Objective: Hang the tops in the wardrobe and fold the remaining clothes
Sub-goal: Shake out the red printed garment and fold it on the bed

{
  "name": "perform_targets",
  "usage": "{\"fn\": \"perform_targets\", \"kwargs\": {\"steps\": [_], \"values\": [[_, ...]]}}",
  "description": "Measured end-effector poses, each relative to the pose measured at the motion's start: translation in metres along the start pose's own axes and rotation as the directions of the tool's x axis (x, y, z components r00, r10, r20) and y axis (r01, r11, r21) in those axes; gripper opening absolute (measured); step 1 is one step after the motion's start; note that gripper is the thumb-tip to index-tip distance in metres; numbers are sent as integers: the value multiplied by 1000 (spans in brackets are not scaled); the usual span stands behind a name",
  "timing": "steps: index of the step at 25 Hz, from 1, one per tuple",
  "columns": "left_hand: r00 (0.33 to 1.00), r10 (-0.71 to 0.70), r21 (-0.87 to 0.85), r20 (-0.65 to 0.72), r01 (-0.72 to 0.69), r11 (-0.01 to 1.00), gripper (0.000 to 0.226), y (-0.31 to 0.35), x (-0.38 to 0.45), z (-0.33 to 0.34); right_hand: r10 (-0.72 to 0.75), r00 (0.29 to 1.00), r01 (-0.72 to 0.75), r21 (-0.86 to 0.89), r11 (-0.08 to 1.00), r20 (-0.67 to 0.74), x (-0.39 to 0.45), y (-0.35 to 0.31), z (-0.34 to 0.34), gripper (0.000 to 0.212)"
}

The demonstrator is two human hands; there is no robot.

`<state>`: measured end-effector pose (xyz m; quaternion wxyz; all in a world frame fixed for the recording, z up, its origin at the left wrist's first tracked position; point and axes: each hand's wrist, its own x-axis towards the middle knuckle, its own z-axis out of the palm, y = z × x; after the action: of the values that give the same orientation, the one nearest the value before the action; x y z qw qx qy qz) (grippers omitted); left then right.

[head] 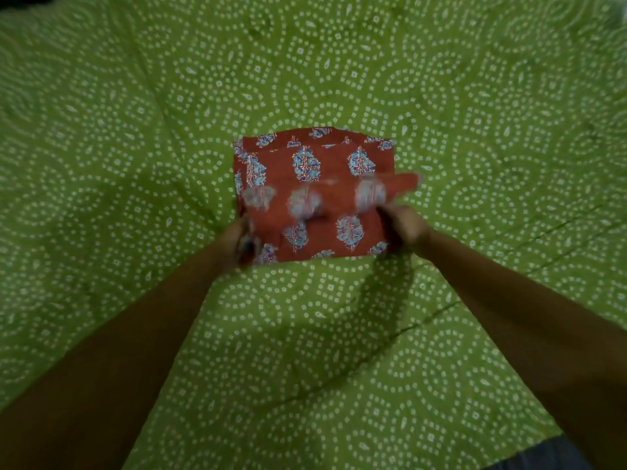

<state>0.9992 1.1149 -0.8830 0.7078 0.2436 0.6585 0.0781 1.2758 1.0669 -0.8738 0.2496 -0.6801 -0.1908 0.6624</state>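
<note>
Pinching the near corners of a folded red printed cloth (314, 195), left hand (239, 244) and right hand (405, 228) lift its blurred edge above the green bedspread (135, 130).

One view only: head cam, wide-angle, on my head, looking forward and steeply down at the bed sheet (305, 334). Close range. Both my forearms enter from the bottom corners and meet near frame centre, at the folded red cloth (315, 184). Sheet fills nearly the whole frame; edges bend from lens distortion. No second view, so nothing overlaps.
</note>
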Motion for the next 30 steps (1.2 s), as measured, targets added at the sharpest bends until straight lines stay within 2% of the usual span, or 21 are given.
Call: {"fn": "perform_targets", "kwargs": {"steps": [1,2,4,5,7,8,9,10,11,12,13,14,15,17,19,21,23,25,26,29,30], "values": [[997,75,-33,26,-74,997,62,3,6,2,40,999,-37,131,991,-21,7,2,2,27],[992,107,-107,72,-99,989,66,9,-6,11,47,997,-39,136,990,-57,7,2,4,32],[968,205,-239,142,-167,957,66,18,-14,19,28,992,-25,20,999,-123,11,5,2,46],[967,220,-230,125,-188,955,63,16,-11,19,29,983,-37,-36,999,-182,13,9,2,54],[987,156,-171,-28,-159,972,58,12,-14,12,16,942,-74,-161,984,-336,0,10,7,60],[973,161,2,-167,-163,987,58,10,-20,13,-65,889,-82,-296,952,-453,-8,9,10,57],[894,213,264,-394,-112,958,55,3,-26,13,-254,787,-55,-474,879,-562,-15,10,15,51],[703,413,540,-579,-48,840,50,-3,-38,18,-486,656,8,-639,769,-578,-23,9,23,43],[482,672,746,-562,-55,663,43,-8,-48,31,-692,528,136,-755,641,-492,-29,7,37,35],[359,822,844,-441,-145,516,39,-8,-53,47,-805,483,274,-814,512,-344,-30,3,56,35],[347,903,913,-252,-225,341,41,-7,-48,61,-847,504,389,-832,396,-168,-21,3,72,41],[388,919,945,-70,-270,186,46,-5,-34,71,-828,560,440,-850,290,8,-8,0,85,46],[458,887,965,56,-252,69,50,2,-14,73,-777,618,429,-878,213,114,10,-4,92,51],[540,834,987,113,-160,-30,59,22,26,61,-741,663,283,-952,119,105,48,-15,84,57],[528,848,996,51,-89,-5,69,44,51,43,-762,647,143,-979,144,-17,75,-29,63,63],[479,877,992,-50,-78,99,78,58,63,32,-777,615,72,-972,223,-132,87,-38,45,68],[429,880,956,-203,-108,273,83,64,67,28,-774,575,76,-925,373,-265,87,-34,35,69],[417,849,895,-324,-156,418,85,58,62,29,-745,529,116,-835,538,-407,75,-17,34,66],[412,838,872,-358,-173,458,83,53,57,30,-722,524,131,-795,593,-452,66,-5,35,64],[378,814,778,-440,-292,556,73,38,36,38,-663,545,118,-736,666,-513,39,21,46,62],[393,782,713,-484,-340,613,70,38,31,43,-616,556,127,-676,726,-558,32,17,49,63]]}}
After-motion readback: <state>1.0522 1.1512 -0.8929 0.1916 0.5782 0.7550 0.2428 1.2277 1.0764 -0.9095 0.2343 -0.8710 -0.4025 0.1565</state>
